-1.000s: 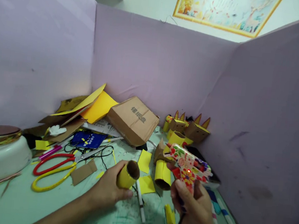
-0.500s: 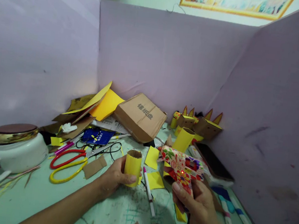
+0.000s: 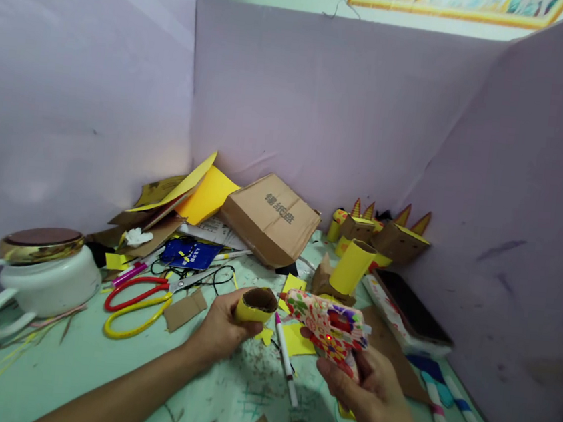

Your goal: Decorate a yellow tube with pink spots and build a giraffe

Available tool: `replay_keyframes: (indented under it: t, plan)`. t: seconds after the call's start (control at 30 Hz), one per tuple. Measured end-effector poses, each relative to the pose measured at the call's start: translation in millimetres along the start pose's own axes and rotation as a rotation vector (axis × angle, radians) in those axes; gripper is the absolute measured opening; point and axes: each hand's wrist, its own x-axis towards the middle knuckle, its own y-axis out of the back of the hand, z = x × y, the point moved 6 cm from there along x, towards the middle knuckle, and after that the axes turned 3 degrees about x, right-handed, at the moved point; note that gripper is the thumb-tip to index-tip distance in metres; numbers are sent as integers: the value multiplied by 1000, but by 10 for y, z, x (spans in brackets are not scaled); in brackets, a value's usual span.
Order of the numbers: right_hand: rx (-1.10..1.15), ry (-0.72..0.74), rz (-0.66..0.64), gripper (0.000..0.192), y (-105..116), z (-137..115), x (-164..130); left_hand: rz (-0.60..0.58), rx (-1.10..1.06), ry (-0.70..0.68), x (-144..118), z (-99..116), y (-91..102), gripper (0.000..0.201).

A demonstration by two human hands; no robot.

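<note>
My left hand (image 3: 227, 323) is closed around a short yellow-covered cardboard tube (image 3: 253, 313), its open brown end tipped up toward me. In my right hand (image 3: 368, 388) is a flower-patterned glue gun (image 3: 323, 317) with a small red light lit. The gun's nozzle points left, close to the tube's rim; whether it touches I cannot tell. Under and between the hands lie a white marker (image 3: 286, 362) with a pink tip and yellow paper pieces (image 3: 299, 340). A taller yellow tube (image 3: 353, 267) stands behind the gun.
Red-and-yellow scissors (image 3: 137, 317) and a white lidded mug (image 3: 52, 284) are at left. A cardboard box (image 3: 271, 218) leans at the back near yellow sheets (image 3: 211, 193). Spiked cardboard figures (image 3: 402, 240) and a phone on a box (image 3: 415, 309) stand right. Lilac panels (image 3: 332, 109) enclose the table.
The short tube has tipped so its open end faces me more. The glue gun has turned more level and its nozzle has moved left, nearer the tube. The view has shifted slightly.
</note>
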Motion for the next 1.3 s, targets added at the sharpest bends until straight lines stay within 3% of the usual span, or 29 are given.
replay_keyframes:
  t: [0.27,0.5,0.77,1.1,1.3]
  plan:
    - [28,66,-40,18,-72,-38,-26,73,49,-90,-4,82,25,28]
    - [-88,17,-104,38,-123,-67,-42,171,92,-100,17,36,87,32]
    - [-125,-17,-217,44,-178,-39,-61,147,100,-126,6,50,34,29]
    - [-114,49,-138,35,-166,-82,-62,167,139,-123,7,49,49,35]
    - [42,-64,-6,33,-133,63,-52,159,179,-82,-31,30,39,42]
